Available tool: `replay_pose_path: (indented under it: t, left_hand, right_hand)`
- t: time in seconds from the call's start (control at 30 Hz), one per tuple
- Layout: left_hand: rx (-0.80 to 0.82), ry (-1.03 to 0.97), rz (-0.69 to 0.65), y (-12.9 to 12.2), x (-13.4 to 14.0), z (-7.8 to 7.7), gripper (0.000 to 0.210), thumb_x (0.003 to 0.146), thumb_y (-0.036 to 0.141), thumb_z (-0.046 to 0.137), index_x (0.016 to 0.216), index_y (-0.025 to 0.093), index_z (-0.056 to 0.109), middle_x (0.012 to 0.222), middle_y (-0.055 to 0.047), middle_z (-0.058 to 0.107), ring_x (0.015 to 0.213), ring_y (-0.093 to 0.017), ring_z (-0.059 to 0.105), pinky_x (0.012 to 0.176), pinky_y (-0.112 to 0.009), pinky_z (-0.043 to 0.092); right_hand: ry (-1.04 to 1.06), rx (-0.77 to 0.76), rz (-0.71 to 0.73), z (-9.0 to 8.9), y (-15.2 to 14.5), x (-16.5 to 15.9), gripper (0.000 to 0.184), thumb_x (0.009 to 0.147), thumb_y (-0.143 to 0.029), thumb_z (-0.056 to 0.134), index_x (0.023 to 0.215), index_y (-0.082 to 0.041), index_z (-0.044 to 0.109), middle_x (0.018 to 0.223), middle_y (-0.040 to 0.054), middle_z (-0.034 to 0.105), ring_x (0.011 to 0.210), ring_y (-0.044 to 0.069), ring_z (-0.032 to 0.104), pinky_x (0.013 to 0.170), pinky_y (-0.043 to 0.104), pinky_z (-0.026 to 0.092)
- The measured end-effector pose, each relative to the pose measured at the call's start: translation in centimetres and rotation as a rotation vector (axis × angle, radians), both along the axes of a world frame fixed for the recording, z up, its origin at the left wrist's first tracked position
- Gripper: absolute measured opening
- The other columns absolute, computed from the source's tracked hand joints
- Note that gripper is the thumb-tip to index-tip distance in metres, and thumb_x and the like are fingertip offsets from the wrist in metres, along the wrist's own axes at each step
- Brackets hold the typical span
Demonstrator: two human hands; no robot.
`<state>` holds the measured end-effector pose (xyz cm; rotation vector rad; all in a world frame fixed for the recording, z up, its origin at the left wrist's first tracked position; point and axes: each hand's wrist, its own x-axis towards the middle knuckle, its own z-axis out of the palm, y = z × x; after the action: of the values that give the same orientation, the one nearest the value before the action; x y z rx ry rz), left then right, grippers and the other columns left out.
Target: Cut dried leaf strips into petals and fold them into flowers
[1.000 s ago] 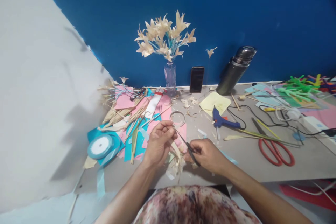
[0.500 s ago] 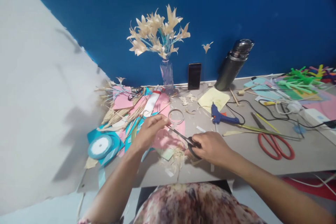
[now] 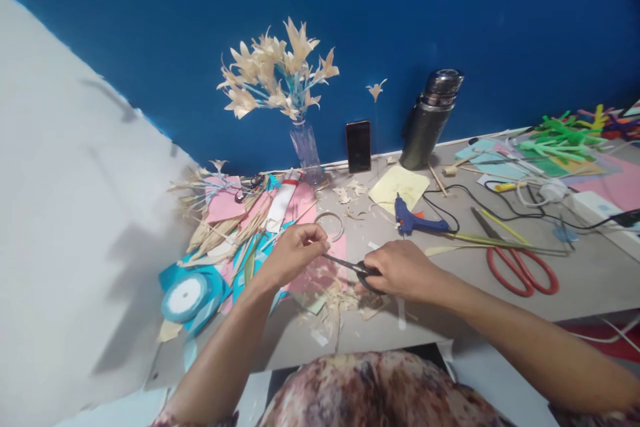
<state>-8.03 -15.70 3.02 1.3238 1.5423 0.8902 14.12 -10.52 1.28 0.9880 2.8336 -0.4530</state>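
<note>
My right hand [image 3: 403, 268] is closed round the dark handles of a small pair of scissors [image 3: 347, 264]. Their blades point left and reach to the fingertips of my left hand [image 3: 299, 253]. Thumb and fingers of that left hand are pinched on a small pale piece [image 3: 329, 244], too small to make out well. Beneath both hands lie pale dry shavings [image 3: 337, 300] on pink paper [image 3: 325, 273]. A roll of tape [image 3: 342, 227] rests just behind the left fingertips.
Flowers [image 3: 270, 67] stand in a clear bottle [image 3: 306, 150], beside a phone [image 3: 359, 147] and a flask [image 3: 431, 123]. To the right lie a blue glue gun [image 3: 417, 221] with its cord and red-handled scissors [image 3: 523, 271]. At left are blue ribbon [image 3: 184, 295] and dry husks [image 3: 210, 227].
The view has shifted slightly, so most things on the table sit further left. My left fingers have curled more and the scissors lie flatter. Both hands keep their hold.
</note>
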Motion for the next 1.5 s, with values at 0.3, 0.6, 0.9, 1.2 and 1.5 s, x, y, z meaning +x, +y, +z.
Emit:
replay_pose_path:
  t: [0.3, 0.6, 0.9, 1.2, 1.5]
  left_hand:
    - [0.050, -0.810, 0.382, 0.1, 0.9, -0.7, 0.024, 0.061, 0.026, 0.086, 0.069, 0.016, 0.066, 0.066, 0.000, 0.065, 0.065, -0.013, 0.059, 0.066, -0.026, 0.046]
    - [-0.017, -1.031, 0.389, -0.6, 3.7, -0.3, 0.021, 0.068, 0.018, 0.079, 0.067, 0.016, 0.058, 0.068, 0.000, 0.063, 0.064, -0.012, 0.059, 0.058, -0.024, 0.045]
    - [0.124, -0.879, 0.439, -1.0, 4.3, -0.3, 0.021, 0.069, 0.020, 0.077, 0.066, 0.017, 0.057, 0.063, 0.004, 0.059, 0.059, -0.011, 0.058, 0.061, -0.025, 0.046]
    - [0.152, -0.821, 0.410, -1.4, 4.2, -0.3, 0.020, 0.071, 0.022, 0.076, 0.067, 0.017, 0.058, 0.061, 0.003, 0.061, 0.058, -0.011, 0.058, 0.061, -0.024, 0.046]
    - [0.119, -0.757, 0.350, -1.5, 2.6, 0.6, 0.018, 0.070, 0.025, 0.075, 0.066, 0.016, 0.060, 0.059, 0.002, 0.062, 0.055, -0.012, 0.060, 0.060, -0.025, 0.047]
  right_hand:
    - [0.648, -0.697, -0.287, -1.6, -0.3, 0.2, 0.046, 0.084, -0.061, 0.059, 0.069, -0.017, 0.058, 0.062, 0.0021, 0.059, 0.056, 0.015, 0.052, 0.051, 0.025, 0.032]
    - [0.929, -1.021, -0.301, -2.9, -3.6, -2.1, 0.038, 0.077, -0.052, 0.070, 0.071, -0.016, 0.061, 0.061, -0.0006, 0.057, 0.054, 0.011, 0.048, 0.052, 0.022, 0.036]
    - [0.919, -0.936, -0.384, -3.1, -4.8, -2.3, 0.020, 0.075, -0.033, 0.061, 0.064, -0.017, 0.059, 0.056, -0.0016, 0.057, 0.051, 0.011, 0.048, 0.050, 0.022, 0.036]
    - [0.925, -0.989, -0.425, -3.6, -5.2, -2.2, 0.018, 0.074, -0.031, 0.065, 0.063, -0.016, 0.061, 0.054, -0.0020, 0.058, 0.049, 0.011, 0.047, 0.046, 0.020, 0.035]
    - [0.905, -1.020, -0.430, -3.8, -5.6, -1.9, 0.025, 0.076, -0.036, 0.068, 0.063, -0.016, 0.060, 0.054, -0.0022, 0.056, 0.048, 0.010, 0.046, 0.047, 0.022, 0.034]
